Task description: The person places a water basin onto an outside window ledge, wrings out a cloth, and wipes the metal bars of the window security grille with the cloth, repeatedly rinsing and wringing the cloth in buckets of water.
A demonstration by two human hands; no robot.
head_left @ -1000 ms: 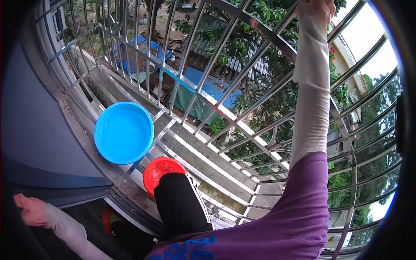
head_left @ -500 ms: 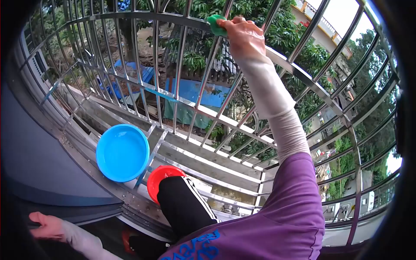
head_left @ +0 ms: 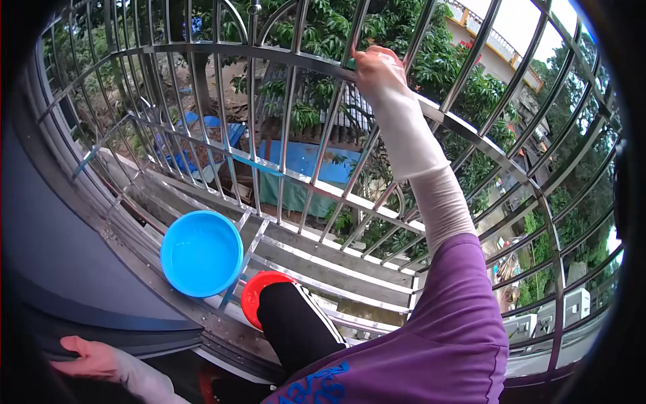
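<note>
My right hand (head_left: 381, 66), in a shiny translucent glove with a long pale cuff, is up at the metal railing. Its fingers are closed round a green cloth or sponge (head_left: 351, 64) against the upper crossbar (head_left: 306, 62); most of the green piece is hidden by the hand. Down at the lower left, my left hand (head_left: 87, 359), gloved too, is beside the dark sliding window frame (head_left: 155, 347). Its thumb stands apart from the fingers, whose tips fade into the dark image edge. I see nothing held in it.
A blue basin (head_left: 202, 254) with water sits on the ledge bars. A red basin (head_left: 259, 293) stands next to it, partly behind my black-trousered knee (head_left: 293, 323). The steel bar cage (head_left: 350, 195) surrounds the ledge; trees and blue sheeting (head_left: 309, 158) lie beyond.
The camera view has shifted, so the railing and basins appear lower. My right hand has moved slightly along the crossbar, and less of the green piece shows. My left hand stays near the window frame.
</note>
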